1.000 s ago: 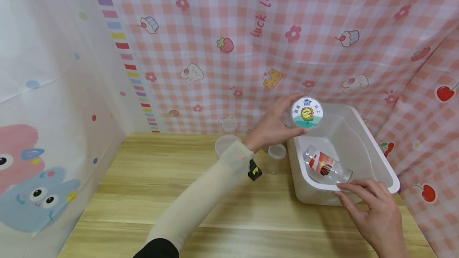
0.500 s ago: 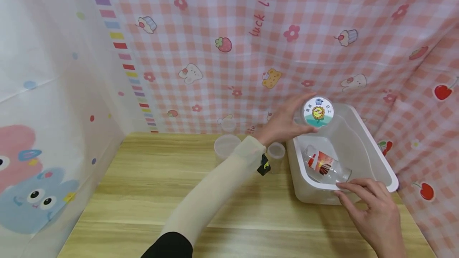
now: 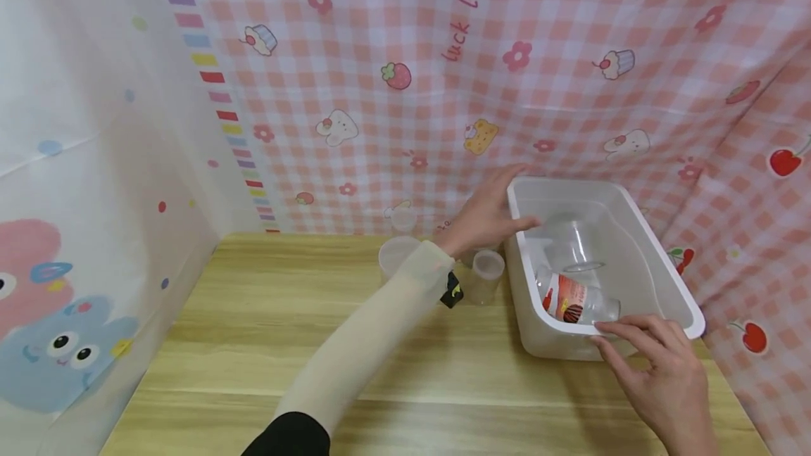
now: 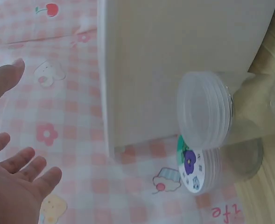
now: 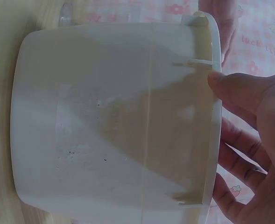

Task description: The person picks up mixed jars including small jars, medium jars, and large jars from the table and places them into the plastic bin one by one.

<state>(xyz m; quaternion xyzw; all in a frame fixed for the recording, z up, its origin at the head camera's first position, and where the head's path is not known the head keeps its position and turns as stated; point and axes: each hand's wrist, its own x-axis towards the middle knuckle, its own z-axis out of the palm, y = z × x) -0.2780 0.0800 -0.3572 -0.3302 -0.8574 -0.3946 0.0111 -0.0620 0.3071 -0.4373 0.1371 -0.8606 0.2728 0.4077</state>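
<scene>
A white plastic bin (image 3: 665, 262) stands at the table's right. My left hand (image 3: 483, 215), fingers spread and holding nothing, is over its left rim; the left wrist view shows that hand (image 4: 23, 175) with loosely extended fingers. At the front rim, my right hand (image 3: 662, 375) pinches the edge between thumb and fingers; the right wrist view shows the thumb on the outside of the bin wall (image 5: 104, 121). Inside the bin lie a clear jar (image 3: 573, 248) and, nearer the front, a clear plastic bottle (image 3: 573, 299) with a red label.
Left of the bin, a small clear jar (image 3: 488, 276) and a wider clear container (image 3: 398, 255) stand on the wooden table (image 3: 266, 343). A jar with a flower-print lid (image 4: 193, 168) stands behind a plain-lidded jar (image 4: 205, 109). A checked cloth (image 3: 380, 111) hangs behind.
My left hand moved right over the bin with the sunflower-lidded jar, let it go inside, and drew back slightly left. The bottle's label has turned a little. My right hand stays on the rim.
</scene>
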